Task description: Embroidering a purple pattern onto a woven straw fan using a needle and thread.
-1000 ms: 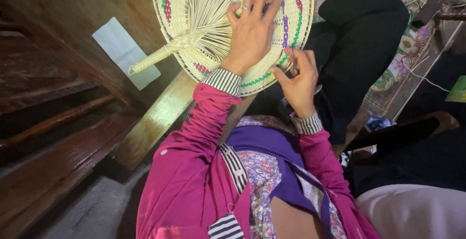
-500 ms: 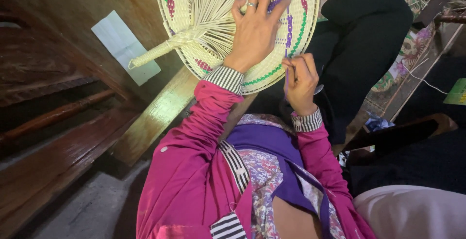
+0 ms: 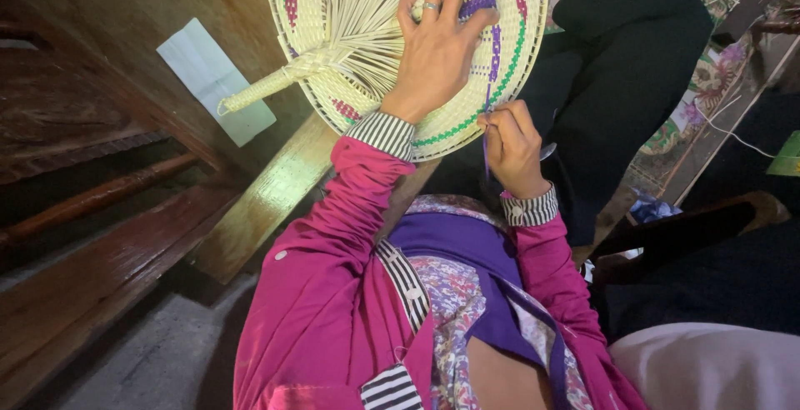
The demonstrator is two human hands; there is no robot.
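Observation:
A round woven straw fan (image 3: 358,27) with green, purple and red patterns and a bound handle (image 3: 267,87) is held up in front of me. My left hand (image 3: 437,47), with a ring on one finger, lies spread on the fan's face and holds it. My right hand (image 3: 510,147) sits at the fan's lower edge, fingers pinched on a thin purple strand (image 3: 486,139) that runs down from the rim. Both arms wear pink sleeves with striped cuffs.
A wooden bench (image 3: 108,252) and a beam (image 3: 258,210) run along the left, with a white sheet of paper (image 3: 212,77) on the wooden wall. A person in black clothes (image 3: 633,77) sits at the right. A patterned mat (image 3: 708,85) lies far right.
The fan has turned and shifted slightly right. My right hand moved down from the fan's rim and closed its fingers on the purple strand.

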